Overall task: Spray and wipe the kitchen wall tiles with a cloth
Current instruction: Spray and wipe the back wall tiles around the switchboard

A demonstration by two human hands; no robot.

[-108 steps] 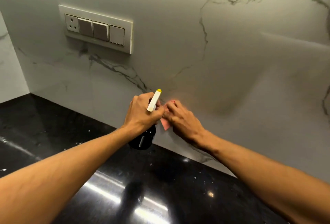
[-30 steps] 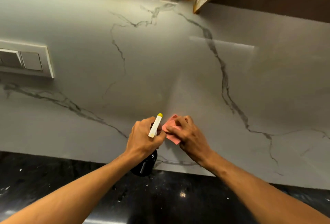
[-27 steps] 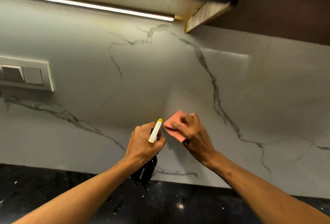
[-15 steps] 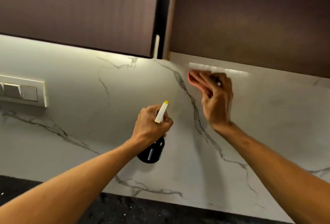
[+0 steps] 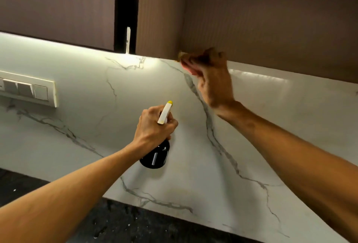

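The wall is white marble-look tile with grey veins. My left hand grips a black spray bottle by its neck, its white trigger head with a yellow tip pointing up toward the wall. My right hand is raised to the top edge of the tile, just under the cabinet, and holds a pink cloth against the wall. The hand is motion-blurred and covers most of the cloth.
Brown upper cabinets hang directly above the tile, with a dark gap between two doors. A white switch plate sits on the wall at the left. A black speckled countertop runs along the bottom.
My right hand has carried the cloth from low on the wall beside the bottle up to the tile's top edge under the cabinet. The view tilted upward; my left hand still holds the bottle.
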